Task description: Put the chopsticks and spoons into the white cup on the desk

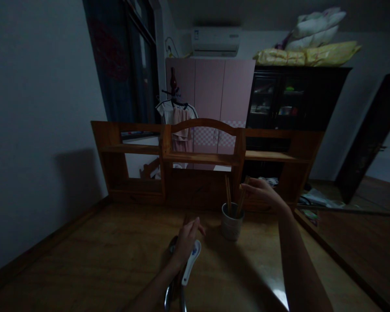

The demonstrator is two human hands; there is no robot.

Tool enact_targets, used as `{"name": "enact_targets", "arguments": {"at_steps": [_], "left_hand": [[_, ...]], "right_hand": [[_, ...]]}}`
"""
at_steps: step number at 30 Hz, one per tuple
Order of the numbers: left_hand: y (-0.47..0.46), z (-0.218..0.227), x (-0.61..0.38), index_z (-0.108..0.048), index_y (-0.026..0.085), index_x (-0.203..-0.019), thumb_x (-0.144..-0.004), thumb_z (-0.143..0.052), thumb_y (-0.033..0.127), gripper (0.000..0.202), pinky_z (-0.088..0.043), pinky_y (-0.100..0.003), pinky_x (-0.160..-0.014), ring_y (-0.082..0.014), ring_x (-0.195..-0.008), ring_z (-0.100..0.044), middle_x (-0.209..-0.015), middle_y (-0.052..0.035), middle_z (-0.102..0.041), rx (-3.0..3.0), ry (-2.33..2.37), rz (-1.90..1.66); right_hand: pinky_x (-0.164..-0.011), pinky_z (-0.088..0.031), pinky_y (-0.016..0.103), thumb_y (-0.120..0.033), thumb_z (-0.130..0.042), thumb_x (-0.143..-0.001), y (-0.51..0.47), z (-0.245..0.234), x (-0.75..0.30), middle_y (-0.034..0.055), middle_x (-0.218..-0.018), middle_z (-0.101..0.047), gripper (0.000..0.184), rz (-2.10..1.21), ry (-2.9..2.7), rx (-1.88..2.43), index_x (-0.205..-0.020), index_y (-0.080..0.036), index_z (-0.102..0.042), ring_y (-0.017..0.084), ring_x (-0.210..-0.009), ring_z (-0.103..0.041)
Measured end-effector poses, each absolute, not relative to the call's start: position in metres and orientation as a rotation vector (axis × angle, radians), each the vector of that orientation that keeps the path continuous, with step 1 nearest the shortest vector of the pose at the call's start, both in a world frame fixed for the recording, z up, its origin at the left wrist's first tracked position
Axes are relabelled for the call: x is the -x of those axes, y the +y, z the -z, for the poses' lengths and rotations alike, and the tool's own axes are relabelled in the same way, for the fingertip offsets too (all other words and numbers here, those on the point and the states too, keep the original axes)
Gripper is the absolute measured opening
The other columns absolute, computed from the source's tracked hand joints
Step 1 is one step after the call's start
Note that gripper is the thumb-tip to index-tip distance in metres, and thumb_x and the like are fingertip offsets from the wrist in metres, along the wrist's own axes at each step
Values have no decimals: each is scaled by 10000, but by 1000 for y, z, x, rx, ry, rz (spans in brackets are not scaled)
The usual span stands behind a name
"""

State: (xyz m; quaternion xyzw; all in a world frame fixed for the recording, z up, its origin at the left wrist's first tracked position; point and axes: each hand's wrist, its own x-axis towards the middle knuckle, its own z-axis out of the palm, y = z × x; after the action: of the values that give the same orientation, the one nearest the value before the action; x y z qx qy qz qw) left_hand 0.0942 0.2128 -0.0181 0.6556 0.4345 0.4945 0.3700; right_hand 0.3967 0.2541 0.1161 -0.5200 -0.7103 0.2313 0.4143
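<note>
A grey-white cup (232,226) stands upright on the wooden table, with several chopsticks (228,195) leaning in it. My right hand (261,190) is closed in a pinch around the upper ends of chopsticks (242,201) whose lower ends are inside the cup. To the cup's left, my left hand (186,239) is low over a group of cutlery, its fingers loosely extended with nothing visible in them. Beside it lies a white spoon (191,262) with a blue pattern. Shiny metal handles (183,299) show under my left forearm. Dark thin sticks (185,219) reach out beyond my left hand, which hides the rest.
A wooden shelf unit (201,159) rises along the table's far edge, right behind the cup. The white wall (45,130) borders the table on the left. On the right, a raised wooden edge (331,251) runs along the table. The room is dim.
</note>
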Motion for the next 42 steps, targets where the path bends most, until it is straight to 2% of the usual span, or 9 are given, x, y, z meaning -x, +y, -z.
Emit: {"name": "enact_targets", "arguments": {"at_steps": [5, 14, 18, 21, 26, 31, 42], "left_hand": [[216, 21, -94, -594, 175, -643, -933, -307, 501, 523, -398, -272, -796, -182, -756, -587, -720, -24, -619, -1675, 1121, -1293], [215, 22, -95, -575, 179, -651, -895, -332, 576, 525, -397, -242, -608, -176, -652, -568, -685, -26, -617, -1626, 1161, -1256], [217, 26, -96, -583, 171, -639, -898, -322, 577, 547, -380, -232, -571, -154, -590, -539, -636, -12, -591, -1631, 1168, -1278], [217, 26, -97, -587, 167, -637, -898, -329, 574, 548, -379, -229, -574, -144, -577, -528, -612, -1, -571, -1642, 1156, -1271], [216, 24, -96, -587, 168, -619, -893, -341, 574, 548, -391, -234, -614, -153, -597, -534, -596, -2, -561, -1645, 1164, -1264], [216, 24, -96, -592, 165, -622, -904, -351, 548, 533, -393, -240, -663, -159, -638, -554, -615, -9, -581, -1673, 1156, -1274], [218, 31, -97, -566, 165, -619, -900, -343, 571, 542, -359, -230, -568, -133, -542, -486, -567, 16, -502, -1605, 1138, -1239]], "right_hand": [[-576, -436, 271, -603, -584, -758, 261, -109, -390, 21, -655, -605, 458, -571, -1802, 1308, -750, -146, -616, 162, -619, -564], [-601, -430, 260, -574, -596, -764, 264, -100, -382, 22, -749, -618, 451, -610, -1817, 1229, -858, -134, -628, 154, -661, -555], [-592, -424, 257, -616, -601, -732, 268, -95, -382, 14, -730, -602, 482, -595, -1800, 1272, -811, -140, -618, 156, -660, -545], [-586, -419, 254, -627, -607, -723, 270, -91, -383, 4, -693, -581, 487, -570, -1798, 1285, -757, -141, -598, 152, -650, -536], [-589, -430, 263, -615, -617, -726, 269, -89, -381, 15, -702, -597, 490, -629, -1795, 1284, -807, -131, -623, 157, -648, -543], [-570, -434, 272, -627, -628, -709, 266, -90, -375, 18, -657, -591, 499, -676, -1782, 1302, -773, -133, -634, 167, -629, -548], [-597, -428, 265, -599, -592, -762, 272, -87, -381, 24, -719, -602, 496, -709, -1820, 1247, -842, -111, -641, 153, -657, -540]]}}
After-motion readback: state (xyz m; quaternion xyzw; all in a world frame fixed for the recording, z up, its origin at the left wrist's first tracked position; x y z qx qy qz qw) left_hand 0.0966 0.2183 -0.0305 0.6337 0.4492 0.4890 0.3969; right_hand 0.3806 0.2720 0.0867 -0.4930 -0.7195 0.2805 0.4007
